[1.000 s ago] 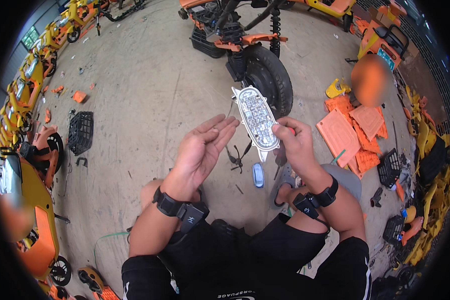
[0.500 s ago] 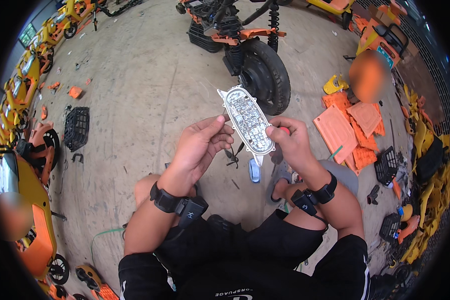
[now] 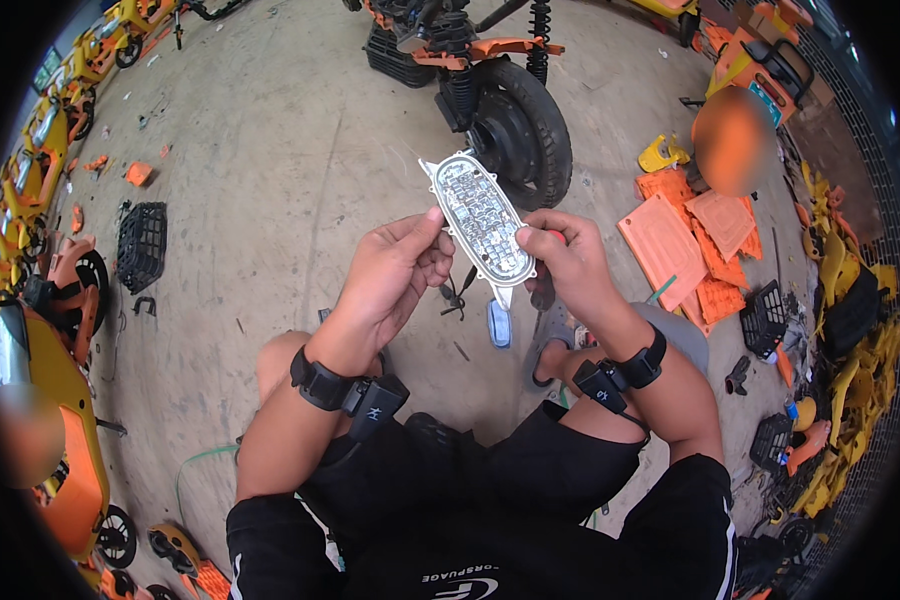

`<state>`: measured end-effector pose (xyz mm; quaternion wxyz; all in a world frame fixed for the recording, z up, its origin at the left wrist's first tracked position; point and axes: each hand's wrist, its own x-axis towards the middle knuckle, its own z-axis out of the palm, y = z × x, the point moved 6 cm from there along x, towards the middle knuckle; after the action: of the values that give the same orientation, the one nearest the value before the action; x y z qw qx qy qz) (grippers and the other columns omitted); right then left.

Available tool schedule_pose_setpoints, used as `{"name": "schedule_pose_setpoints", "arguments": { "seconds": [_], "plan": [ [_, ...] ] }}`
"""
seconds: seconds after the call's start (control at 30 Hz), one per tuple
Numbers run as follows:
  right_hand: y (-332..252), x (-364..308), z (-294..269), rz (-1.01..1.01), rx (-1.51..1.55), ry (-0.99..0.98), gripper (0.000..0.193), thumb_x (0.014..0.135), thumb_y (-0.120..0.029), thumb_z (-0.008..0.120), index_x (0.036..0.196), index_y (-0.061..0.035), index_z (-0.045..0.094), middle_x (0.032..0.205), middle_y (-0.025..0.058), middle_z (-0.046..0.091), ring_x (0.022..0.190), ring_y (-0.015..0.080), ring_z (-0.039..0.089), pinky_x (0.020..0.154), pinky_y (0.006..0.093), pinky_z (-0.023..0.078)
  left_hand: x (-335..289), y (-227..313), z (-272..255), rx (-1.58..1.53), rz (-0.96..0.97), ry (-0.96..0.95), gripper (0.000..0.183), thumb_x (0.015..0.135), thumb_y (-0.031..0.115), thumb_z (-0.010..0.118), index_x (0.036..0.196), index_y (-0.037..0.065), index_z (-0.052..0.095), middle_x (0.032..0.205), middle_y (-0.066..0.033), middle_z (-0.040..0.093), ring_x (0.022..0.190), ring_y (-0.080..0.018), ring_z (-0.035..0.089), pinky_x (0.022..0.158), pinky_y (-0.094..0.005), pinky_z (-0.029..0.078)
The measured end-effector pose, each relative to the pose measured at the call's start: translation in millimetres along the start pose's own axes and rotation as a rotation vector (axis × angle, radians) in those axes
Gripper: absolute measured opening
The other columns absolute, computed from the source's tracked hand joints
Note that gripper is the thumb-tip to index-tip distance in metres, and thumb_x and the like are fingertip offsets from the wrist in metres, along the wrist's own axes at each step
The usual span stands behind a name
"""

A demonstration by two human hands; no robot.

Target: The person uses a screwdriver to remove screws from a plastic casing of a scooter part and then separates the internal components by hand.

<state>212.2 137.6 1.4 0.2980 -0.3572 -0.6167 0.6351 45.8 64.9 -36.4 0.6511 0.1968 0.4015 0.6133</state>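
Note:
Between my hands, tilted above the floor, is an oblong silver metal housing (image 3: 485,215) with rounded ends, a raised rim, pointed end tabs and a bumpy, shiny inner face turned up. My left hand (image 3: 395,270) has its thumb and curled fingers closed at the housing's left edge. On the opposite edge, my right hand (image 3: 570,255) presses its thumb near the lower end. A red and dark piece, possibly a tool handle, shows partly behind that hand's fingers; its kind is hidden. A small blue oblong piece (image 3: 500,325) lies on the floor below the housing.
Ahead stands a partly stripped scooter with a black wheel (image 3: 520,135). Orange panels (image 3: 660,250) lie to the right, beside heaped yellow parts (image 3: 845,330). A black basket (image 3: 142,247) rests on the left floor, near a row of yellow scooters (image 3: 30,180).
The view has shifted slightly, so both hands and the housing appear a little higher and further left. My grip on the housing looks the same.

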Motion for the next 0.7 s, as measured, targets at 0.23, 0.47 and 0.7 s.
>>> {"name": "schedule_pose_setpoints", "arguments": {
  "seconds": [0.23,0.47,0.7],
  "plan": [
    [3,3,-1,0.046,0.036,-0.027,0.026,0.087,-0.022,0.064,0.089,0.0040,0.066,0.063,0.0025,0.060,0.047,0.0079,0.053,0.043,0.0219,0.041,-3,3,6,-0.067,-0.036,-0.056,0.027,0.101,0.025,0.051,0.101,0.000,0.062,0.080,-0.0047,0.062,0.066,-0.0116,0.055,0.062,-0.0244,0.046],
    [3,3,0,0.025,0.019,-0.049,0.024,0.087,-0.021,0.065,0.087,0.0038,0.066,0.064,0.0022,0.059,0.048,0.0073,0.053,0.044,0.0219,0.042,-6,4,18,-0.149,-0.108,-0.027,0.037,0.101,0.037,0.047,0.101,0.002,0.060,0.084,-0.0060,0.061,0.064,-0.0127,0.052,0.058,-0.0251,0.040],
    [9,-1,13,0.092,0.032,-0.179,0.025,0.088,-0.021,0.064,0.085,0.0038,0.065,0.064,0.0023,0.058,0.050,0.0074,0.053,0.046,0.0223,0.042,-15,3,26,-0.104,-0.203,-0.010,0.040,0.099,0.045,0.049,0.093,0.006,0.057,0.069,0.0015,0.050,0.056,-0.0079,0.038,0.050,-0.0249,0.029]
  ]
}}
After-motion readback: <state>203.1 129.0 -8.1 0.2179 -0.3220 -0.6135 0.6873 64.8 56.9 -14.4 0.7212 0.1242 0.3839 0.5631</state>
